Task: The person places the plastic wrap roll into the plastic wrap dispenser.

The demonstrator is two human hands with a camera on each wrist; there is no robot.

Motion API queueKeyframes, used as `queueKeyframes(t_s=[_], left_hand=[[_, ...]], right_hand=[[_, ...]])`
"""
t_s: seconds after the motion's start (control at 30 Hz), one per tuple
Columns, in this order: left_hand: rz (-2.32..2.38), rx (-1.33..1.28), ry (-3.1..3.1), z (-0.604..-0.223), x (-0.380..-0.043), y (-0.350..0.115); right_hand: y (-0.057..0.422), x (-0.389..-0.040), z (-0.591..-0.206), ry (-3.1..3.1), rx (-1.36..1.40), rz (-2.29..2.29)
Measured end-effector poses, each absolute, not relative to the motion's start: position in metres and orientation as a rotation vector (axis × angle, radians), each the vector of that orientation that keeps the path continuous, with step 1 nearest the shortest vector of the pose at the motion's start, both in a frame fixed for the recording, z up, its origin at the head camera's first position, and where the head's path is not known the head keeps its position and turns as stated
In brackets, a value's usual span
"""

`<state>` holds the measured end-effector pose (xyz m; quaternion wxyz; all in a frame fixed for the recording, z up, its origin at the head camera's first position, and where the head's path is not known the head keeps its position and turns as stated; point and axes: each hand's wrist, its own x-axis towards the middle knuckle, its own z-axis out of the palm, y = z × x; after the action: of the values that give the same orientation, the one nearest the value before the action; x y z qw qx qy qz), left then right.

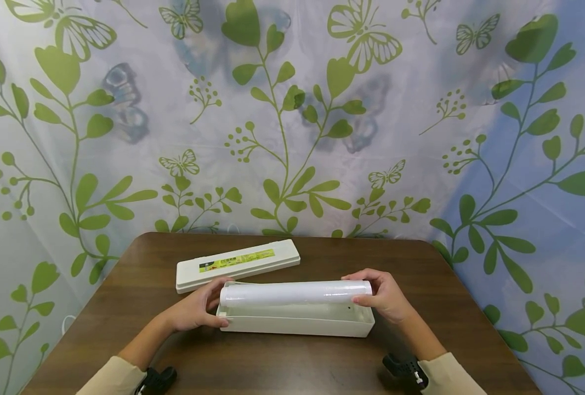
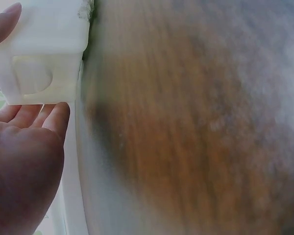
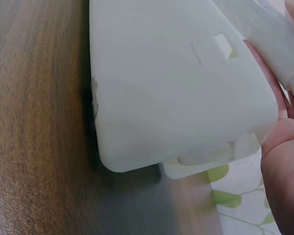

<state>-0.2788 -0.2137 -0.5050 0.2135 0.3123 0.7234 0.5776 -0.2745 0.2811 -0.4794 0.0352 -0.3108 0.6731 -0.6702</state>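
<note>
A roll of clear plastic wrap [image 1: 292,293] lies tilted over the opening of a long white box [image 1: 297,325], its right end a little higher. My right hand [image 1: 383,296] grips the roll's right end, fingers behind and thumb in front; in the right wrist view the roll [image 3: 269,36] shows between thumb and fingers beside the box wall [image 3: 181,98]. At the box's left end, my left hand [image 1: 198,307] holds the box with the thumb on the front wall and fingers at the back. The left wrist view shows that end wall [image 2: 63,81] between thumb and fingers.
Behind the box, the long white lid [image 1: 238,264] with a green and yellow label lies slanted on the brown wooden table [image 1: 272,365]. A patterned curtain [image 1: 292,137] hangs behind the table. Black devices [image 1: 405,370] sit on both wrists.
</note>
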Motion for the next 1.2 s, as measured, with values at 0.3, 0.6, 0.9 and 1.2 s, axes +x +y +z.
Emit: queueKeyframes(t_s=[0.3, 0.6, 0.9, 1.2], left_hand=[[1.603, 0.879, 2.001, -0.5057, -0.279, -0.2136], [1.591, 0.889, 2.011, -0.5074, -0.2789, -0.2144], [1.591, 0.9, 2.014, -0.5074, -0.2794, -0.2144], [1.585, 0.919, 2.021, -0.5075, -0.2793, -0.2137]], right_hand=[[0.2791, -0.2728, -0.4772, 2.051, -0.954, -2.046], [0.2784, -0.2724, -0.4793, 2.039, -0.934, -2.031], [0.2802, -0.2738, -0.4797, 2.081, -0.985, -1.991], [0.283, -0.2712, -0.4787, 2.212, -0.951, -1.891]])
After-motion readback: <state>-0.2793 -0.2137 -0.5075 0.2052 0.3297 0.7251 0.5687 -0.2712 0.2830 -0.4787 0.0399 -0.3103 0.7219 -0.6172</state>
